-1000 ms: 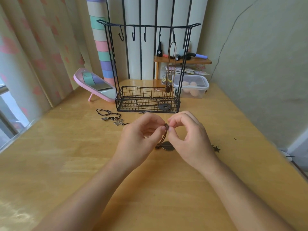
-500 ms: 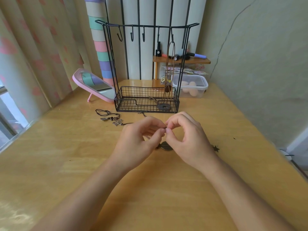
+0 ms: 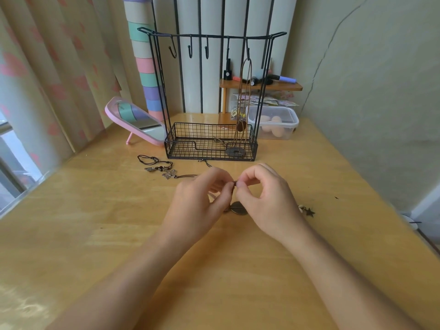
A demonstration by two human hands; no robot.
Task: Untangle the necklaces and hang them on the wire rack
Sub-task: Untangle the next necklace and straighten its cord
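A black wire rack (image 3: 212, 35) is seen standing toward the far side of a wooden table (image 3: 95, 234); all else is placed by it. In front of the rack, the two hands are held close together just over the table. The left hand (image 3: 200, 201) and the right hand (image 3: 266, 201) are each closed in a pinch, thumb against forefinger, on a small dark knot or bead of the held necklace (image 3: 234, 184); the two pinches nearly touch, and the remaining fingers are loosely curled. A dark round pendant (image 3: 238, 208) of this necklace is seen under the fingertips, between the hands; whether it rests on the table cannot be told.

On the rack itself, a hung necklace (image 3: 245, 91) of brown cord is looped over the rightmost hook; it reaches down into the rack's basket, where a dark ring-shaped disc (image 3: 234, 152) is seen on the basket floor.

Just in front of the rack's left corner, loose necklaces (image 3: 162, 169) of black cord with metal charms are spread on the table, apart from both hands. In front of the rack and to its right, a star charm (image 3: 309, 212) with pale beads is partly hidden by the right hand.

A pink mirror (image 3: 135, 120) is tilted back just beside the rack's left side; a lidded plastic box (image 3: 278, 125) is set behind the rack's right corner, and a small shelf (image 3: 285, 86) is seen behind the rack.
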